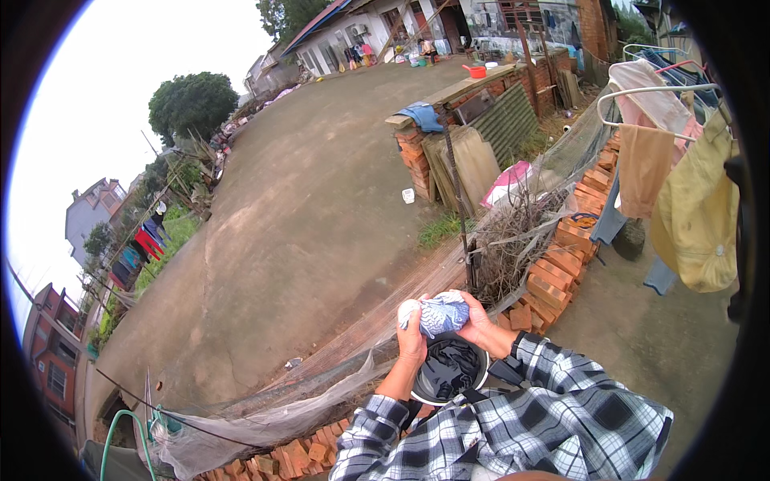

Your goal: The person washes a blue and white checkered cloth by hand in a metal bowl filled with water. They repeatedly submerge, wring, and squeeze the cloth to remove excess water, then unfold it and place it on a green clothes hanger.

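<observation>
A bunched blue-and-white cloth [442, 315] is held up between my two hands. My left hand [411, 333] grips its left end, where a paler white part shows by the thumb. On the other end, my right hand [477, 323] is closed around the blue part. Just below the cloth stands a round bucket [485, 374] with a pale rim. Dark, wet-looking fabric [450, 368] lies inside it. My forearms partly cover the bucket's near side.
Stacked bricks [550, 282] and netting [271, 415] run along the yard's edge before me. Clothes on hangers [692, 204] hang close at my right. A thin metal post [455, 180] rises beyond my hands. One person [428, 51] sits by the far house.
</observation>
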Available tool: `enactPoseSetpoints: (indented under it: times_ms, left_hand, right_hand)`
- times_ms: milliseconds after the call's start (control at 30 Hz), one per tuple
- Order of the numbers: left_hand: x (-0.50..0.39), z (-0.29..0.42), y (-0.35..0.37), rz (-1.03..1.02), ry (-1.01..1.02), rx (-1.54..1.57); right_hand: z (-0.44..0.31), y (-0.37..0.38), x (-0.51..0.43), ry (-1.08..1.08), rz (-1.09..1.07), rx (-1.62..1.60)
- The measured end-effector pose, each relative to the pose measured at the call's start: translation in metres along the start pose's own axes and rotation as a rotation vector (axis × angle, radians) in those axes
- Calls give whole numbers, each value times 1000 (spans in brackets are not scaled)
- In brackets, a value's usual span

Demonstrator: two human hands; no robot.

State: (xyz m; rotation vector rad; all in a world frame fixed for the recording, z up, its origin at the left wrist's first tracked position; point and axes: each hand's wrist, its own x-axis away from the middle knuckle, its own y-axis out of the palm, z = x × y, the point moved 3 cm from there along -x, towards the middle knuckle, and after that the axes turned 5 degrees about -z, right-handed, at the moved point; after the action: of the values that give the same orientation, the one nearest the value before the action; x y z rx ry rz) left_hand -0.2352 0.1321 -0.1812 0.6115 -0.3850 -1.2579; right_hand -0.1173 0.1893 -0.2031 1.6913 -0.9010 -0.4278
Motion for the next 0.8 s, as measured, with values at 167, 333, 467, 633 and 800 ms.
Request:
enactPoseSetpoints:
  times_ms: [167, 333, 467, 633, 800]
  left_hand:
    - [0, 8, -18, 196, -84, 316]
    - [14, 14, -13, 141, -363, 398]
    - [16, 22, -13, 29, -449, 440]
    - [7, 25, -28, -229, -507, 547]
    - [-4, 22, -42, -173, -685, 346]
  right_hand:
    - [-7, 45, 1, -372, -60, 602]
    - [-3, 97, 20, -694, -339, 1264]
    - [10, 130, 42, -824, -497, 1524]
    - [28, 149, 63, -926, -743, 1637]
    - [46, 148, 71, -1089, -855, 1768]
